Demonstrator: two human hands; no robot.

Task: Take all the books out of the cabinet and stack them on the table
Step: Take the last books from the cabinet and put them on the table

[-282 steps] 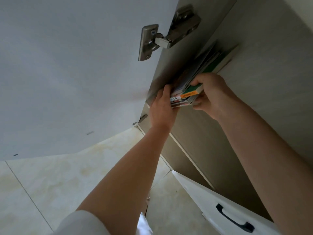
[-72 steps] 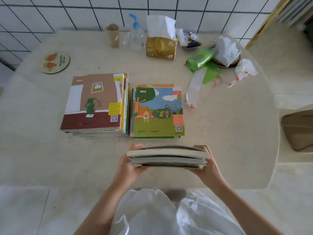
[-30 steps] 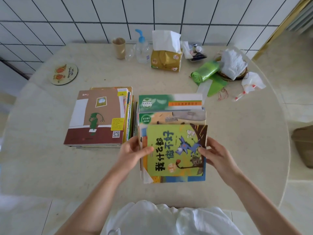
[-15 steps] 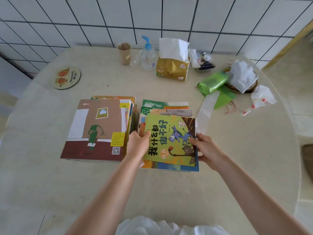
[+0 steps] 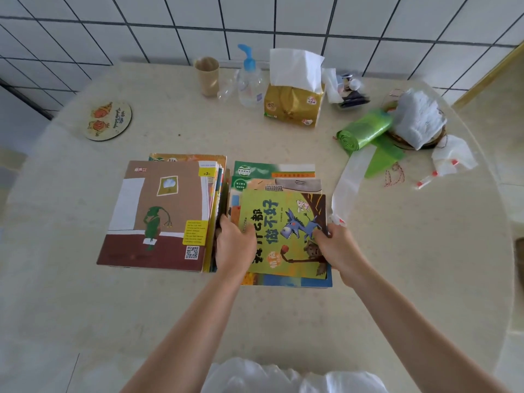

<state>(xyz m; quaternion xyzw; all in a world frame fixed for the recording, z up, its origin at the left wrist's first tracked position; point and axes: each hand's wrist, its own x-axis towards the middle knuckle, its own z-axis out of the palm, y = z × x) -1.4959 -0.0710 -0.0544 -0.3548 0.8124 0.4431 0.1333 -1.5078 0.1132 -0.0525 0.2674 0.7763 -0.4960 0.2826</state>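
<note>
Two piles of thin picture books sit on your round beige stone table [image 5: 397, 265]: the brown-covered stack [image 5: 158, 214] left, the fanned green-topped stack [image 5: 283, 231] right. Whether the cabinet, unseen, is empty, you can't tell. Your left hand [image 5: 234, 246] and right hand [image 5: 338, 249] grip that fanned pile's side edges, squaring it.

We count two book stacks, the left stack [image 5: 158, 214] and the right stack [image 5: 279, 222], on one tabletop [image 5: 411, 265]. We also see one cup [image 5: 208, 76], one pump bottle [image 5: 249, 80], one tissue pack [image 5: 293, 104], one coaster [image 5: 109, 120] and one green bag roll [image 5: 364, 133].
</note>
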